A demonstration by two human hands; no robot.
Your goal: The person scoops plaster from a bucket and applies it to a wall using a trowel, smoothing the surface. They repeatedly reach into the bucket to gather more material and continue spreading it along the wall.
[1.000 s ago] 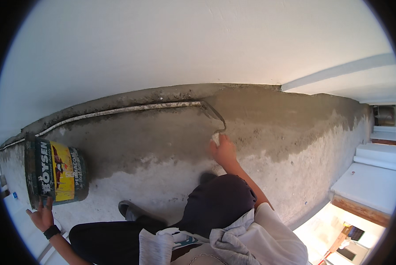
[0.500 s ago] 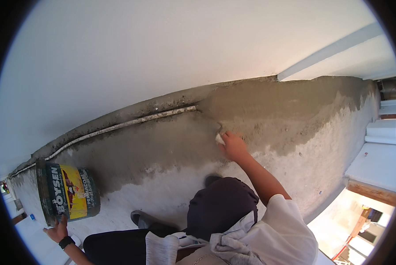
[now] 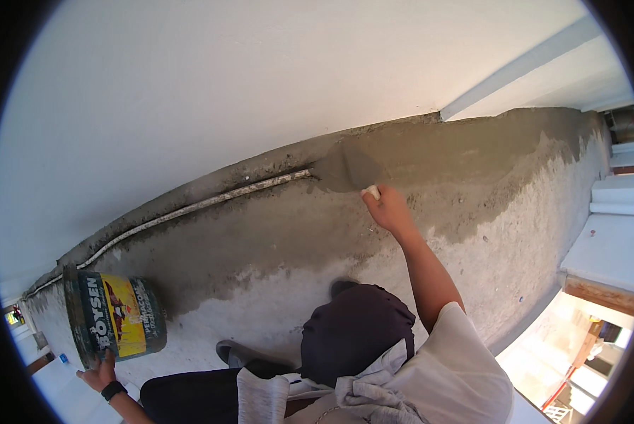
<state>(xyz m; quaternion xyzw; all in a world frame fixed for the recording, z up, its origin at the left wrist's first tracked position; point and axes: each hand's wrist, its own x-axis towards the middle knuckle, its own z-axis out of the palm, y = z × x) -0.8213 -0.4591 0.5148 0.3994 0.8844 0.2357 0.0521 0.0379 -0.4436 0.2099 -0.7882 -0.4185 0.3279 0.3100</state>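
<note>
My right hand [image 3: 390, 210] is closed round the pale handle of a trowel [image 3: 363, 168]. The trowel's grey blade lies against wet grey mortar [image 3: 444, 159], just right of where a pale pipe [image 3: 204, 208] runs into the mortar. At the lower left, my left hand [image 3: 101, 371] grips a mortar-smeared bucket [image 3: 129, 314] near its rim, with fingers on its side. The bucket is dark green with a yellow label, and its rim points to the left of the view. What it holds is hidden.
A white wall [image 3: 225, 85] borders the mortar band along the far side. Dry, rough pale concrete [image 3: 501, 247] lies nearer me. My dark shoe [image 3: 235, 351] rests by the patch's near edge. A dark cap [image 3: 359, 332] covers the lower middle. White steps [image 3: 614, 194] stand at the right.
My right hand has moved slightly right and farther away, and the trowel blade now shows flat on the mortar by the pipe's end. My left hand stays on the bucket.
</note>
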